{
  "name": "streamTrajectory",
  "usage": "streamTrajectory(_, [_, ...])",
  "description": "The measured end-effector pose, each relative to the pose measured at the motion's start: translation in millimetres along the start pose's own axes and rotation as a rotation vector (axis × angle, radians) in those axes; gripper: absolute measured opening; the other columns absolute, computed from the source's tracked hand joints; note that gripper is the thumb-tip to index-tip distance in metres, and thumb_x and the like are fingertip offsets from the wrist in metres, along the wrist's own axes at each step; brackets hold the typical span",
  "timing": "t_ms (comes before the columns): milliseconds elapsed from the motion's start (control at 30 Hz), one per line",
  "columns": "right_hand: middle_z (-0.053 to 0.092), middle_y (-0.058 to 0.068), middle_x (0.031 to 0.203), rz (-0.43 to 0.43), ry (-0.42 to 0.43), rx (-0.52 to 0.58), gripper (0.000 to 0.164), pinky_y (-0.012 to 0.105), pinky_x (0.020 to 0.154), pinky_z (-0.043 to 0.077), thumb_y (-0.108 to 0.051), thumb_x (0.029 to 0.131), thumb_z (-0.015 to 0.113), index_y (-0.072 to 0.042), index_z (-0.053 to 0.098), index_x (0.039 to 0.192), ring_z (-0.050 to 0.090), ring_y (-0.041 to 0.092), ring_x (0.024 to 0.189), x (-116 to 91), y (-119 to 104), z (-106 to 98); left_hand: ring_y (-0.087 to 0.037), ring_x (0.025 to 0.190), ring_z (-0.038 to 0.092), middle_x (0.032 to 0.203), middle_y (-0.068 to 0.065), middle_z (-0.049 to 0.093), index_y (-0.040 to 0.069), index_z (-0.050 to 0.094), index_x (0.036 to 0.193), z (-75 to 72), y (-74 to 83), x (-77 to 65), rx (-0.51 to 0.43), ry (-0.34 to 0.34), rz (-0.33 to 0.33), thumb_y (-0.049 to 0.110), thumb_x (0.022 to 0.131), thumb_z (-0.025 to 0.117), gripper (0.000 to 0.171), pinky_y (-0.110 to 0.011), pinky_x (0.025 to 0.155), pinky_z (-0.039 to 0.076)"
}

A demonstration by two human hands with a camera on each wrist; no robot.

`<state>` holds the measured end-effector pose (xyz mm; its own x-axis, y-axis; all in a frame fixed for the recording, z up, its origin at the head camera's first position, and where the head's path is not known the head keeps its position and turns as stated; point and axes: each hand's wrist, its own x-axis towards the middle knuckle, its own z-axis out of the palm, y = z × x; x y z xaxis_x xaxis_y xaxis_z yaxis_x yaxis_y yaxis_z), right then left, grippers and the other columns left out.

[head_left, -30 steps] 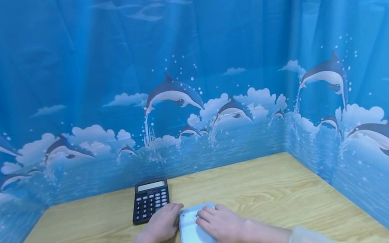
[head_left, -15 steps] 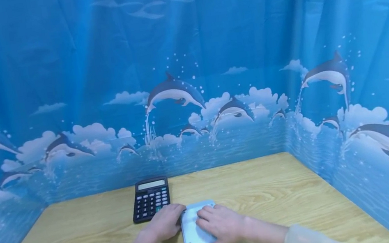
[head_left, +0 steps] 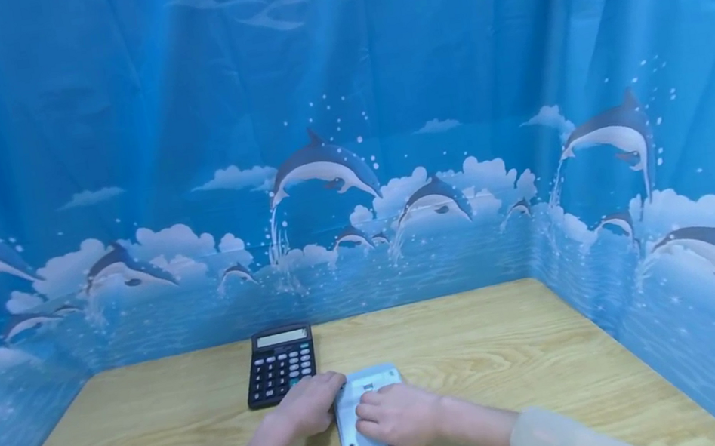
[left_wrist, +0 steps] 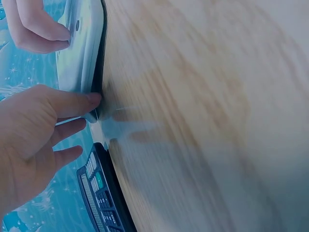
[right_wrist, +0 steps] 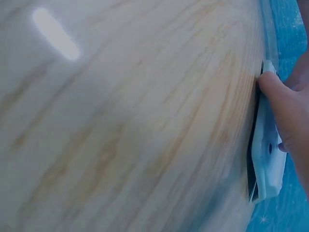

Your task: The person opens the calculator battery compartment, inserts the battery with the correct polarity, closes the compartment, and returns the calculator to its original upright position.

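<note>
A flat white plastic device lies on the table with a plain side up, bearing small dark spots near its corners and a small dark mark at the far end. Its dark underside edge shows in the left wrist view. My left hand holds it at the far left corner, the thumb against its side edge and two other fingers spread free. My right hand lies over its right part, fingers curled onto the upper face. In the right wrist view the right thumb rests on its near end.
A black calculator lies keys up behind my left hand, close by its fingers. The wood-grain table is bounded at the back and sides by a blue dolphin-print curtain.
Both hands and the white device have shifted slightly away from me and to the right, the device turning a little. My right fingers have curled more and drawn back, uncovering the far-end mark.
</note>
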<state>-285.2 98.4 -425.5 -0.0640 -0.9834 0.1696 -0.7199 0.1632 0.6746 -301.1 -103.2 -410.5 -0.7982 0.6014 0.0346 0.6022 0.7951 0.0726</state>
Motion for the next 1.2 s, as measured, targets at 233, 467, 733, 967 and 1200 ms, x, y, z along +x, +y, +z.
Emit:
streamTrajectory(233, [0.050,-0.009,0.080,-0.065,0.070,-0.060,0.034,0.016,0.054,0.038,-0.053,0.080,0.047,-0.020,0.053,0.081,0.045,0.007,0.071,6.1,-2.9,0.4,-0.021,0.105,0.056,0.114,-0.006,0.060,0.008,0.054,0.121,0.4,-2.7,2.4,-0.003,-0.010,-0.001,0.001,0.071,0.067,0.052,-0.036,0.091,0.046])
streamTrajectory(467, [0.053,-0.008,0.075,-0.048,0.157,-0.117,0.030,0.013,0.050,0.038,-0.047,0.082,0.049,-0.019,0.057,0.078,0.047,0.006,0.066,2.5,3.2,-6.9,-0.023,0.107,0.056,0.119,-0.009,0.058,0.005,0.052,0.125,-6.6,-4.5,3.7,-0.053,-0.039,-0.041,0.007,0.074,0.070,0.055,-0.037,0.093,0.046])
streamTrajectory(733, [0.054,-0.010,0.067,-0.057,0.307,-0.251,0.023,0.012,0.046,0.035,-0.034,0.085,0.047,-0.019,0.062,0.075,0.044,0.003,0.055,-3.1,15.1,-15.8,-0.025,0.106,0.057,0.118,-0.012,0.059,0.002,0.053,0.125,-17.3,-5.6,4.7,-0.201,-0.080,-0.075,0.005,0.076,0.069,0.052,-0.039,0.091,0.047])
streamTrajectory(967, [0.054,-0.010,0.064,0.011,0.426,-0.262,0.026,0.010,0.043,0.031,-0.020,0.086,0.040,-0.016,0.062,0.073,0.040,0.003,0.051,-4.3,27.2,-21.1,-0.020,0.093,0.059,0.101,-0.007,0.063,0.000,0.056,0.118,-25.9,-9.4,3.1,-0.284,-0.049,-0.098,0.006,0.075,0.072,0.046,-0.039,0.084,0.050])
streamTrajectory(1200, [0.055,-0.008,0.065,0.041,0.458,-0.272,0.030,0.009,0.043,0.028,-0.013,0.089,0.036,-0.014,0.062,0.074,0.043,0.003,0.052,-2.6,33.1,-36.8,-0.015,0.087,0.057,0.094,-0.001,0.060,0.003,0.056,0.115,-23.1,-9.7,3.8,-0.310,-0.078,-0.131,0.013,0.080,0.070,0.039,-0.038,0.084,0.050])
